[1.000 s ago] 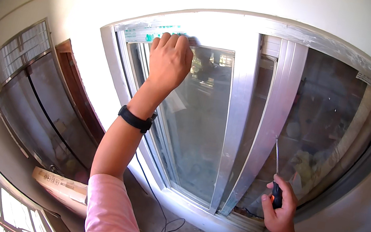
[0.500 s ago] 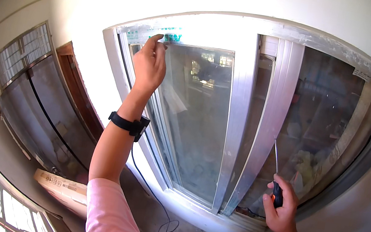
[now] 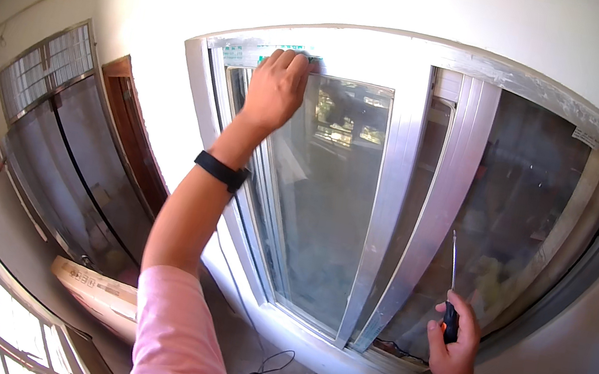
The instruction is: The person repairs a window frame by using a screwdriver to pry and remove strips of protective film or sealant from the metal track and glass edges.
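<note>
My left hand (image 3: 277,88) is raised to the top rail of a silver sliding window (image 3: 386,202). Its fingers are curled together against a strip of clear film with green print (image 3: 247,54). Whatever lies under the fingertips is hidden. In my right hand (image 3: 457,349), lower down in front of the right-hand pane, is a screwdriver (image 3: 453,266) with a black and orange handle. Its thin shaft points up, and the tip seems apart from the glass and frame. Each wrist wears a black band.
White wall (image 3: 153,17) surrounds the window. At left stand a dark glazed door (image 3: 73,155) and a brown wooden door frame (image 3: 134,134). A cardboard box (image 3: 96,294) and a black cable (image 3: 269,366) lie low down. A barred bright window (image 3: 5,311) fills the lower left.
My left hand has slid right along the top rail, and its fingers have curled in more. The right hand still grips the screwdriver. The whole view has shifted slightly.
</note>
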A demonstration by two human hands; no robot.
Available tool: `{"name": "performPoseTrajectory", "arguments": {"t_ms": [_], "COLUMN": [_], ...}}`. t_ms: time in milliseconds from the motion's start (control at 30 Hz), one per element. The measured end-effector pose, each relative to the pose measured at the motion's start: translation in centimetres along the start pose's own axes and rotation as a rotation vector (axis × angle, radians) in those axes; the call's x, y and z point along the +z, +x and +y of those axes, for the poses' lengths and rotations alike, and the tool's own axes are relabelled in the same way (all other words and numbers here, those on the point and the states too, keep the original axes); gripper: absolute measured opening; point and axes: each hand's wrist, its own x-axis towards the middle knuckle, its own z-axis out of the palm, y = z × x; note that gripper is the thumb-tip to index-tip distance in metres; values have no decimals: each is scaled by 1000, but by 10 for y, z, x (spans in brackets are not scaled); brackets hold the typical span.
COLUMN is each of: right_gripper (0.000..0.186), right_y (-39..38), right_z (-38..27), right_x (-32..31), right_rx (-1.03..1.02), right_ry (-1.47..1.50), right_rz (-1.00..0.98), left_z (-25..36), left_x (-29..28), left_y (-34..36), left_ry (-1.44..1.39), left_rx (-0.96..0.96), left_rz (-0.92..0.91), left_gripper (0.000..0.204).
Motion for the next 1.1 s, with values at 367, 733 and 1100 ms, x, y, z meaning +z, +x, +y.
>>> {"name": "performPoseTrajectory", "arguments": {"t_ms": [367, 733, 1100], "right_gripper": [46, 43, 50], "right_y": [-15, 12, 108], "right_z": [7, 1, -46], "right_x": [-12, 15, 29], "right_rx": [98, -32, -224], "right_ry": [37, 40, 162], "right_rz": [54, -94, -165], "left_z": [-87, -46, 62], "left_x": [-23, -61, -77], "left_y": [-42, -158, -382], "left_ry": [333, -118, -34], "left_rx": [-216, -621, -689], "left_rz": [-198, -387, -1511], "left_gripper": [9, 24, 26]}}
